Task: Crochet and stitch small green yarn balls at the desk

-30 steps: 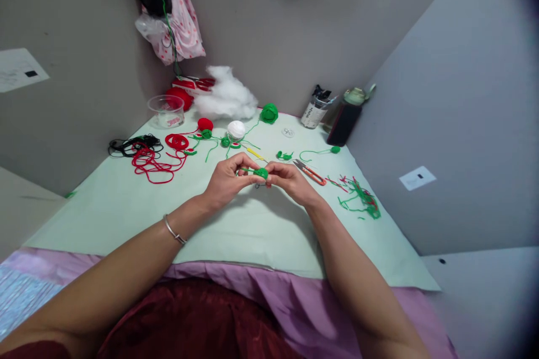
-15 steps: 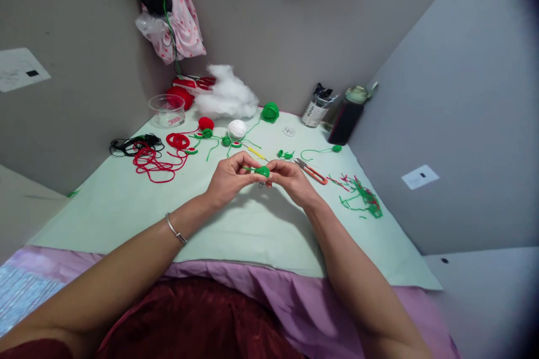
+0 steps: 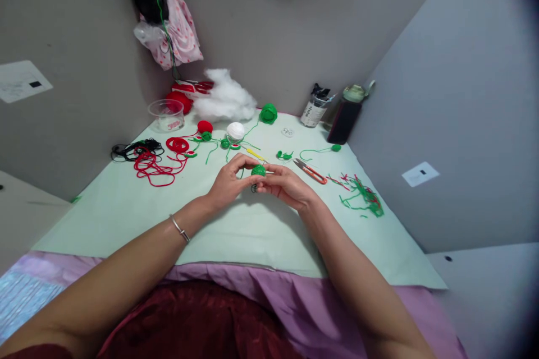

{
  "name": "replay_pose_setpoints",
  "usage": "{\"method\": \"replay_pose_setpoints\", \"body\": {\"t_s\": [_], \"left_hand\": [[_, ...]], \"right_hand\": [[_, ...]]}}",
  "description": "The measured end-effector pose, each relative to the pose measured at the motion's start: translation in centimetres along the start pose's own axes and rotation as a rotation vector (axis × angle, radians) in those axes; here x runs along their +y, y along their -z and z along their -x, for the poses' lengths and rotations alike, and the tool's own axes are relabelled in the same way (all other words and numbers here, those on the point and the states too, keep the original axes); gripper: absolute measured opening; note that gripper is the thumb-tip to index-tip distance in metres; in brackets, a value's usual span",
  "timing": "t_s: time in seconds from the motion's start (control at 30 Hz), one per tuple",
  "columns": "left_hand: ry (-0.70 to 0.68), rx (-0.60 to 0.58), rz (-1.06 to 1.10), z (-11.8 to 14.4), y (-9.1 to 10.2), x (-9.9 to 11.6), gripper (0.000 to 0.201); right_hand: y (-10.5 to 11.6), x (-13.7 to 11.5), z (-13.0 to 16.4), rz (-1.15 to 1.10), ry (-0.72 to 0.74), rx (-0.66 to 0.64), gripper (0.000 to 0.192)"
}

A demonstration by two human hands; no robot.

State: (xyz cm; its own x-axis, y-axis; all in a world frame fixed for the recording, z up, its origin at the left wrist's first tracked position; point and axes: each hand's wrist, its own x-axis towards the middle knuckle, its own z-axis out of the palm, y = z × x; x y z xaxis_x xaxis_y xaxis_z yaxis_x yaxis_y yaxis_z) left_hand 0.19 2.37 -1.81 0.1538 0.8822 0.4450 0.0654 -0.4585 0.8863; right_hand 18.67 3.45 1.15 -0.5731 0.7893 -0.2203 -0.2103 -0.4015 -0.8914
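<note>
Fingertips of both hands meet over the middle of the desk (image 3: 126, 207): the left hand (image 3: 229, 182) and the right hand (image 3: 286, 185) pinch a small green crochet piece (image 3: 258, 170) between them, held just above the pale green surface. A dark bit hangs below the piece, too small to identify.

The piece is tiny and gripped only at the fingertips, so in my judgement a slip could drop it among the loose yarn or let a stitch pull out. The orange snips (image 3: 311, 171) lie just beside the right hand with the blades toward it, and a careless sweep of the wrist could catch them. The red yarn tangle (image 3: 154, 165) and the green scraps (image 3: 362, 196) lie near either forearm and could snag.

As for containers, a clear plastic cup (image 3: 166, 115) stands at the back left; something pink shows near its bottom, otherwise I cannot tell its contents. A small jar (image 3: 314, 112) and a dark bottle (image 3: 344, 118) with a pale cap stand at the back right, contents hidden. A pink spotted bag (image 3: 177, 39) hangs on the wall with green yarn showing at its mouth.
</note>
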Motion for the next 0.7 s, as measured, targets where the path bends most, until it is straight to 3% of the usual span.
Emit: {"method": "replay_pose_setpoints", "body": {"t_s": [0.2,0.33,0.4,0.63,0.7], "left_hand": [[0.042,-0.016,0.093,0.1,0.0,0.3,0.027],[0.098,-0.043,0.098,0.2,-0.1,0.9,0.028],[0.129,-0.061,0.110,0.2,-0.1,1.1,0.028],[0.251,-0.224,0.114,0.0,0.1,1.2,0.029],[0.291,-0.253,0.123,0.0,0.1,1.2,0.029]], "right_hand": [[0.1,-0.5,0.3,0.013,0.016,0.035,0.032],[0.3,-1.1,0.6,0.297,0.247,0.201,0.028],[0.2,-1.2,0.7,0.398,0.312,0.211,0.025],[-0.2,-0.9,0.6,0.560,0.312,0.187,0.015],[0.1,-0.9,0.3,0.511,0.305,0.246,0.010]]}}
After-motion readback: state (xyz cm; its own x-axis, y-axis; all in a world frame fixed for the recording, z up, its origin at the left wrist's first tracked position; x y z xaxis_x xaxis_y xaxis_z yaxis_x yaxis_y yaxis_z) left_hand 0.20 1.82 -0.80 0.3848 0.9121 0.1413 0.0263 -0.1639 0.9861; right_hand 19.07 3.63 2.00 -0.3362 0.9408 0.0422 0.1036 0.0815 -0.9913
